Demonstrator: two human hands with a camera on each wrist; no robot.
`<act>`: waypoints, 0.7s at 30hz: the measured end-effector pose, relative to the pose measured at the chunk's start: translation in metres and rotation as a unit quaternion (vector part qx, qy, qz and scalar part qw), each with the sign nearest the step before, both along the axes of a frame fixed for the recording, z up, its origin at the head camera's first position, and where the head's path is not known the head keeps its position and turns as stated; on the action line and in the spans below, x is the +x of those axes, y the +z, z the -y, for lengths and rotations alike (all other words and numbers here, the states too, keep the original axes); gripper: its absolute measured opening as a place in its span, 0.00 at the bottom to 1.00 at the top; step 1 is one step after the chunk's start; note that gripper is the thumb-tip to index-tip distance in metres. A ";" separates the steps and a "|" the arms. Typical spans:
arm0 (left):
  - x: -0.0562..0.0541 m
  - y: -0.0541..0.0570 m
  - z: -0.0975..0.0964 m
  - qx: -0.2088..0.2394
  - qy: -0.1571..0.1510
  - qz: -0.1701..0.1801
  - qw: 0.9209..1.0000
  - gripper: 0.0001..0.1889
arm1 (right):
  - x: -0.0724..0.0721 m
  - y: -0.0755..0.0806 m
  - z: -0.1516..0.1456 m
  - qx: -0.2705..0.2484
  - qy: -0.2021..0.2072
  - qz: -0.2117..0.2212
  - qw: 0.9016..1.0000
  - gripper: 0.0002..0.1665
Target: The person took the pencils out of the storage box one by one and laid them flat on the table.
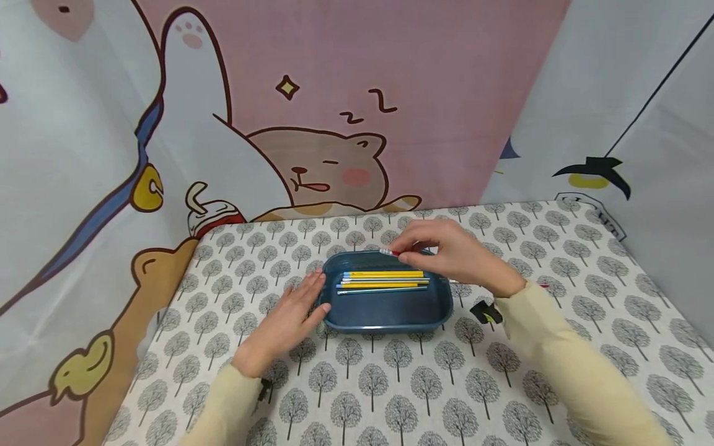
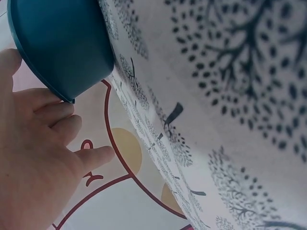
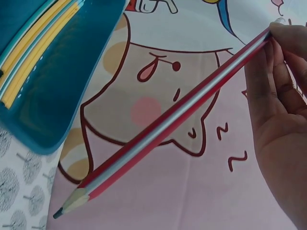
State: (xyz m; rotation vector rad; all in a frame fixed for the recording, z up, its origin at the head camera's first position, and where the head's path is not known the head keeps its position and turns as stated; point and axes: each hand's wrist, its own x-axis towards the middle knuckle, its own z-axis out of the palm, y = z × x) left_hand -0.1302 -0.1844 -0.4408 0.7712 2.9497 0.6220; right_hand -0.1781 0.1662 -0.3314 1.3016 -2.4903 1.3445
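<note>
My right hand pinches a red and silver striped pencil near its white eraser end, above the far side of a dark teal tray. In the right wrist view the pencil's sharpened tip points down to the left. Inside the tray, several yellow pencils and blue-green pencils lie side by side, eraser ends to the left. My left hand rests at the tray's left rim with fingers extended, and the left wrist view shows fingertips against that rim.
A white cloth printed with grey trees covers the table under the tray. Beyond the right sleeve, a thin red tip shows on the cloth. Cartoon-printed fabric hangs behind and along the sides.
</note>
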 end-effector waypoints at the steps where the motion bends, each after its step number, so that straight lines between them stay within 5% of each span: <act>1: 0.000 0.000 0.000 0.000 -0.001 -0.001 1.000 0.36 | 0.001 -0.001 -0.003 -0.001 -0.004 0.002 1.000 0.14; 21: -0.005 0.000 -0.003 0.002 0.002 0.001 1.000 0.35 | 0.014 -0.019 -0.060 0.051 -0.093 0.007 0.994 0.13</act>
